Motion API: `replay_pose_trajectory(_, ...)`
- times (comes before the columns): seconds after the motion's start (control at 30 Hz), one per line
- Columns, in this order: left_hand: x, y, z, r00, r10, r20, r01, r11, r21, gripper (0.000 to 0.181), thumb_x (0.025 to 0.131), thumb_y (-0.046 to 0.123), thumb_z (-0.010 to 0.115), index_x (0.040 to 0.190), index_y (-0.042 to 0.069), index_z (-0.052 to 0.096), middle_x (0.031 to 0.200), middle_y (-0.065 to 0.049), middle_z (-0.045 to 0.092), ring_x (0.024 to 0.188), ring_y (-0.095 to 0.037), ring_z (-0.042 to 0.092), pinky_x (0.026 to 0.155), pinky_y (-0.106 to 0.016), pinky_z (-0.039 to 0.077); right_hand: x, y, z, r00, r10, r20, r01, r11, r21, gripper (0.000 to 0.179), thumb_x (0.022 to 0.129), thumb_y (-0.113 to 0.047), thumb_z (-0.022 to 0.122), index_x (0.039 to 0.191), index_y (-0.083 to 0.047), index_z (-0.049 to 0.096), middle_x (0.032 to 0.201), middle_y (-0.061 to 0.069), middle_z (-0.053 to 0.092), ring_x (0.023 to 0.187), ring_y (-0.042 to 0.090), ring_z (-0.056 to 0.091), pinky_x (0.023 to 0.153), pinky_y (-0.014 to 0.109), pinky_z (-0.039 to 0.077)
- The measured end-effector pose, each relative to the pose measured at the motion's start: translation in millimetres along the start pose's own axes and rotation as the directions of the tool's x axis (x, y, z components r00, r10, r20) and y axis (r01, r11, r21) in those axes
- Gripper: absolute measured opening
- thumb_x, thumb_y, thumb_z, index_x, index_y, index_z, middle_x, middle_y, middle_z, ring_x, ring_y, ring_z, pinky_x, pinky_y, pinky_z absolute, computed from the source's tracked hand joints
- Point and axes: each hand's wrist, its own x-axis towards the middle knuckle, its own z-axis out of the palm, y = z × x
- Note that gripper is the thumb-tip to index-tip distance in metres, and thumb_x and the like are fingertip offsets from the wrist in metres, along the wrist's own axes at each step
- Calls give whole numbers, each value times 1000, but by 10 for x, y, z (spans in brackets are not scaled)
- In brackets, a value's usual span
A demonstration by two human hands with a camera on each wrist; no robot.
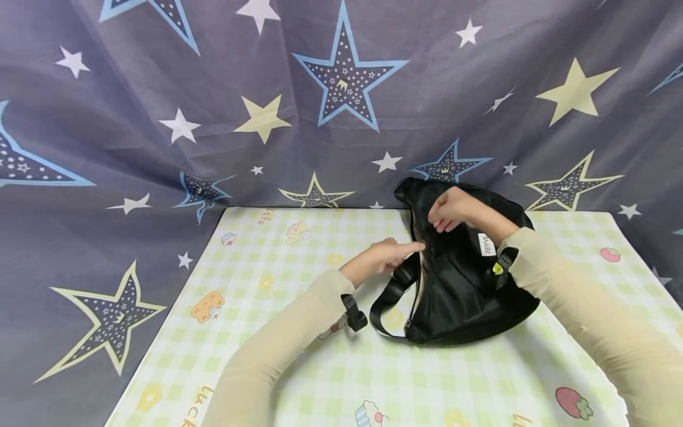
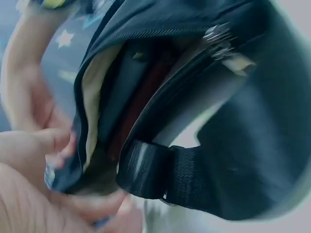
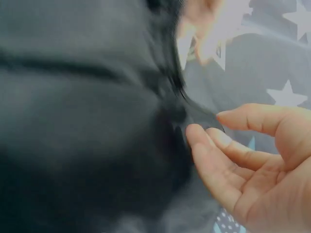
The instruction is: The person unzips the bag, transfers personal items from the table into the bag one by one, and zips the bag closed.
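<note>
A black shoulder bag [image 1: 453,296] with a small white label lies on the table, its zipped opening facing left. At the edge of that opening is my left hand [image 1: 392,255], one finger stretched along the rim. In the left wrist view, the thumb [image 2: 56,140] and fingers grip the end of the bag [image 2: 146,22], while dark blue and dark red items show inside past a beige lining. Over the bag's upper front, my right hand [image 1: 452,209] has its fingertips drawn together; the right wrist view shows thumb and fingers [image 3: 209,150] pinching a fold of black fabric.
The bag's strap [image 1: 386,302] loops out to the left onto the checked tablecloth [image 1: 299,279]. A metal zipper pull [image 2: 223,41] sits at one end of the opening. Behind the table hangs a grey star-patterned curtain [image 1: 213,71]. Each sleeve carries a black wrist strap [image 1: 353,312].
</note>
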Motion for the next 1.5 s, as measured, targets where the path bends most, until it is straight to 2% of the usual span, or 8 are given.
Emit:
replay_pose_trajectory(0.13, -288, -33, 21, 995, 91, -42, -77, 960, 268, 68, 94, 71, 53, 88, 5, 66, 90, -9, 62, 86, -27, 58, 77, -36, 51, 142, -48, -138, 981, -116, -155, 88, 981, -175, 22, 94, -11, 69, 104, 8, 72, 84, 19, 75, 77, 30, 73, 72, 41, 62)
replay_pose_trajectory(0.3, -512, -114, 61, 965, 54, 255, -132, 945, 300, 83, 92, 76, 51, 84, -4, 73, 76, -17, 72, 71, -28, 71, 73, -39, 60, 346, -74, -246, 939, -247, -240, 129, 898, -420, 25, 97, -13, 68, 113, 5, 72, 108, 25, 73, 98, 40, 68, 86, 51, 55)
replay_pose_trajectory(0.43, -566, -171, 191, 930, 5, 366, -115, 953, 280, 67, 88, 63, 70, 82, -3, 72, 77, -18, 74, 73, -29, 74, 71, -36, 62, 480, -37, -279, 965, -201, -166, 117, 904, -412, 40, 101, -17, 64, 132, 8, 61, 133, 31, 61, 122, 46, 58, 102, 57, 48)
replay_pose_trajectory(0.63, -551, -217, 338, 933, -16, 360, -72, 971, 230, 45, 84, 40, 84, 75, -1, 68, 70, -16, 70, 60, -25, 71, 64, -35, 62, 618, 45, -297, 989, -125, -84, 84, 920, -382, 56, 103, -25, 62, 144, 12, 48, 145, 35, 49, 135, 49, 46, 111, 59, 40)
replay_pose_trajectory(0.8, -569, -264, 455, 965, -25, 262, -24, 984, 179, 35, 82, 25, 88, 68, 4, 64, 61, -10, 62, 49, -17, 59, 51, -29, 53, 691, 74, -278, 993, -87, -77, 52, 925, -376, 59, 101, -26, 65, 145, 10, 47, 145, 34, 49, 135, 49, 46, 112, 58, 40)
replay_pose_trajectory(0.93, -609, -283, 513, 983, -5, 181, -31, 981, 192, 51, 82, 21, 88, 52, 15, 46, 50, -2, 47, 46, -16, 47, 48, -27, 40, 745, 129, -229, 987, -120, -110, 69, 918, -390, 51, 97, -23, 71, 134, 10, 58, 136, 33, 58, 127, 48, 53, 108, 56, 44)
replay_pose_trajectory(1.23, -654, -246, 475, 982, 81, 171, -105, 986, 134, 67, 86, 14, 83, 54, 19, 25, 50, 4, 21, 46, -14, 21, 51, -30, 21, 853, 226, -159, 929, -316, -192, 209, 878, -431, 9, 89, -3, 71, 82, 2, 72, 82, 18, 71, 75, 32, 62, 72, 42, 50)
replay_pose_trajectory(1.5, -687, -190, 270, 965, 193, 178, -216, 969, 119, 63, 90, 14, 80, 51, 16, 29, 50, 4, 22, 47, -14, 20, 52, -28, 23, 831, 50, -282, 843, -391, -369, 218, 876, -429, 12, 84, 2, 59, 83, 7, 69, 87, 26, 70, 84, 43, 63, 85, 53, 51)
